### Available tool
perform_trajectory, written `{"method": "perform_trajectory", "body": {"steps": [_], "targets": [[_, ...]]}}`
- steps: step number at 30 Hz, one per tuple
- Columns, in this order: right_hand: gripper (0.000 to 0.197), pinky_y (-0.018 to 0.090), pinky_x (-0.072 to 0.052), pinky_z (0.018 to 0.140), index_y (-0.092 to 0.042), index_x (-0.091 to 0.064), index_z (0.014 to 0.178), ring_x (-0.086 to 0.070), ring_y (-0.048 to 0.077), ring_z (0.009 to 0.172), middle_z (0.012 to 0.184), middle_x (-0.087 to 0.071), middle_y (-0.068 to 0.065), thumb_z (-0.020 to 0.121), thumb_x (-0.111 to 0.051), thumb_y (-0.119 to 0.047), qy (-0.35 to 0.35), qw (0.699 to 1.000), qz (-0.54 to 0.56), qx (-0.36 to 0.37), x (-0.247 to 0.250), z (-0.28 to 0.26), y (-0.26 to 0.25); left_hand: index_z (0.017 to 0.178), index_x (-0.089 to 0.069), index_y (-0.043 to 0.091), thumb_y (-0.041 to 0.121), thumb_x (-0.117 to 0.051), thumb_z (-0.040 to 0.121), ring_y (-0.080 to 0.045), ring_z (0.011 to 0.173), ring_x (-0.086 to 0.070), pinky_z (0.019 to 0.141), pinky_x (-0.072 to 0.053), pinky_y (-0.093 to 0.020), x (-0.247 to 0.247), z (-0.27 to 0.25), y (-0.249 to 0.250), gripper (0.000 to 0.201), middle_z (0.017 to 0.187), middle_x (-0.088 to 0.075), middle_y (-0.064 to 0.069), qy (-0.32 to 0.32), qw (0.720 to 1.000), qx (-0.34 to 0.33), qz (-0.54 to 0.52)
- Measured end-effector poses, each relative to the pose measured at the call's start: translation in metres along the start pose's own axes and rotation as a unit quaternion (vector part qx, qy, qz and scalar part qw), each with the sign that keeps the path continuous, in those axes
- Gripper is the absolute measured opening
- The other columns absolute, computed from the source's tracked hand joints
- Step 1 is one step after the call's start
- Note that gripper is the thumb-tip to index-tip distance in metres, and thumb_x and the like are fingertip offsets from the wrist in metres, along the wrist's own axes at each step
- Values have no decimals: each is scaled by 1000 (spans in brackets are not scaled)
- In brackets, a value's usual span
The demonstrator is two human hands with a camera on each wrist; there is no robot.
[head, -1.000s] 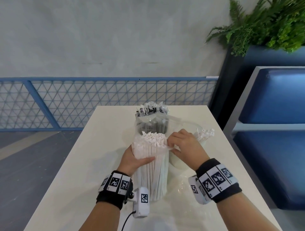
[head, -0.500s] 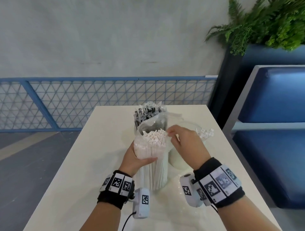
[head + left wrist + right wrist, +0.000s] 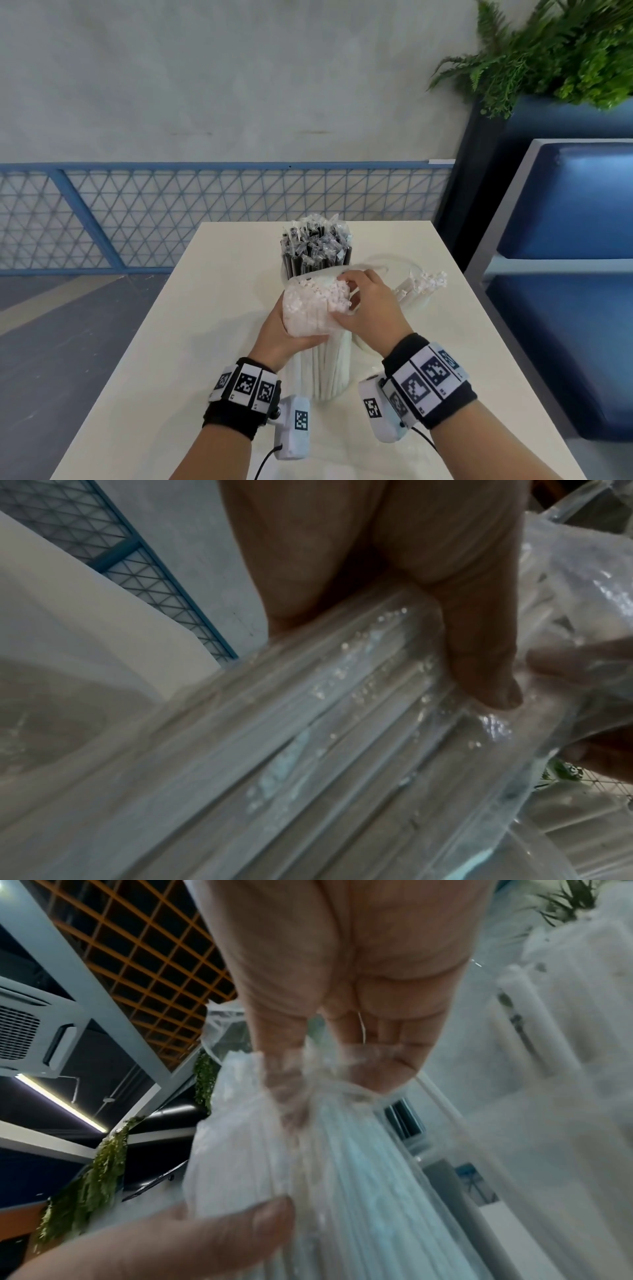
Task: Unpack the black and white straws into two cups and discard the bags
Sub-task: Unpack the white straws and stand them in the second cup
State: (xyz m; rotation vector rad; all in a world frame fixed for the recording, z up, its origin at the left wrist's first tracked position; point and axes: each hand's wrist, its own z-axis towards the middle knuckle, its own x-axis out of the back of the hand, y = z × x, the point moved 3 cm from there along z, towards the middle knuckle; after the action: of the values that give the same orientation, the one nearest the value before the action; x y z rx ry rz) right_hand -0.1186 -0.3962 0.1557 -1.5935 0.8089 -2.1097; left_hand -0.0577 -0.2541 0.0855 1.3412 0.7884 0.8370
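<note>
A clear bag of white straws (image 3: 320,356) stands upright on the white table (image 3: 212,325). My left hand (image 3: 284,334) grips its upper part from the left, the thumb (image 3: 479,669) pressed on the plastic. My right hand (image 3: 368,306) curls over the top of the bundle, thumb (image 3: 240,1229) on the side and fingers (image 3: 346,1031) under the bag's film. Behind it, black straws (image 3: 315,250) in clear wrappers stand upright; their cup is mostly hidden. To the right a white cup (image 3: 416,306) holds a few white straws (image 3: 424,282) leaning right.
The table's right edge runs close to a blue bench (image 3: 565,240) with a fern planter (image 3: 555,51) behind it. A blue mesh railing (image 3: 205,219) stands past the far edge. Grey floor (image 3: 68,342) lies to the left.
My right hand has moved from the bag's raised rim down onto the straw tops, and the bag's mouth has come down with it. The left hand keeps its grip.
</note>
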Motion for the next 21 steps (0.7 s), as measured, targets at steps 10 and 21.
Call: {"method": "perform_trajectory", "body": {"steps": [10, 21], "targets": [[52, 9, -31, 77, -11, -54, 125, -54, 20, 95, 101, -56, -2, 77, -72, -20, 33, 999, -9, 28, -9, -10, 6, 118, -47, 24, -13, -80, 53, 7, 100, -61, 73, -51, -12, 0, 4, -3, 82, 115, -60, 7, 11, 1000, -10, -3], [36, 42, -44, 92, -7, -65, 104, -60, 28, 91, 90, -68, 12, 81, -66, -35, 78, 997, -1, -17, -20, -11, 10, 121, -49, 19, 10, -85, 47, 2, 103, -61, 75, -50, -13, -3, 5, -3, 83, 115, -62, 4, 5, 999, 10, 37]]}}
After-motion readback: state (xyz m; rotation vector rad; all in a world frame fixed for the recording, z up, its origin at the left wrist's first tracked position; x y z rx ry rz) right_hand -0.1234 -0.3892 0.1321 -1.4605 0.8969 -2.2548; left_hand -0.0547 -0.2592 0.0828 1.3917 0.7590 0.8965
